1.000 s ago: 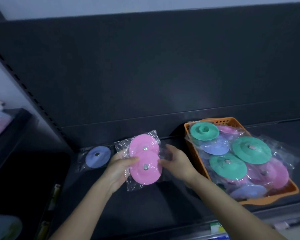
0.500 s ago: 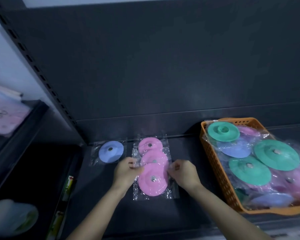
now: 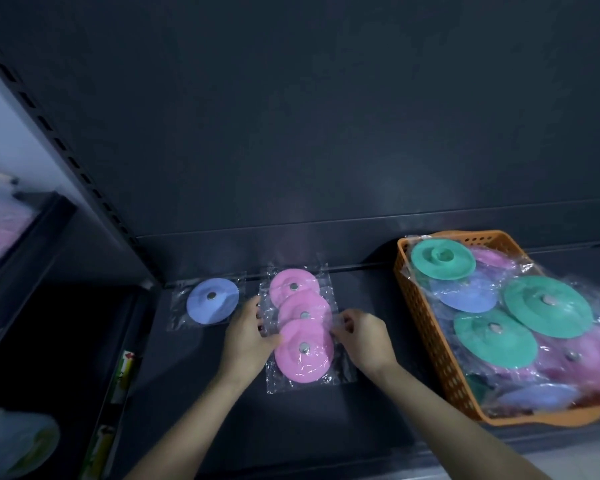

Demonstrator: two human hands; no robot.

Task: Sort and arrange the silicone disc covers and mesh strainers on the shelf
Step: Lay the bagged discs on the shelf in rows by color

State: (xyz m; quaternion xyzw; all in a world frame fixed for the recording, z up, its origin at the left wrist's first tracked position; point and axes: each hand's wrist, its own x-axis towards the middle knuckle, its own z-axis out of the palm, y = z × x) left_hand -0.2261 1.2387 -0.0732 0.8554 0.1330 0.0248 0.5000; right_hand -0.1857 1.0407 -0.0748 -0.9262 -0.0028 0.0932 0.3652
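Head view: left hand (image 3: 248,337) and right hand (image 3: 364,337) seemingly pinch pink cover (image 3: 303,353) (bagged)

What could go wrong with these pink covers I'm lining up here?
The three bagged pink disc covers overlap in slick plastic; they may slide apart when the left hand and right hand let go. The orange basket is heaped, with bags spilling over its right rim; a nudge might tip some out.

Decent bare shelf (image 3: 369,284) between the pink discs (image 3: 303,348) and the orange basket (image 3: 426,327), though the right hand (image 3: 361,336) sits in that gap. Front strip's open too. Left side's tight: blue disc (image 3: 212,301) just beside the pink discs, slotted upright (image 3: 84,178) just left of that.
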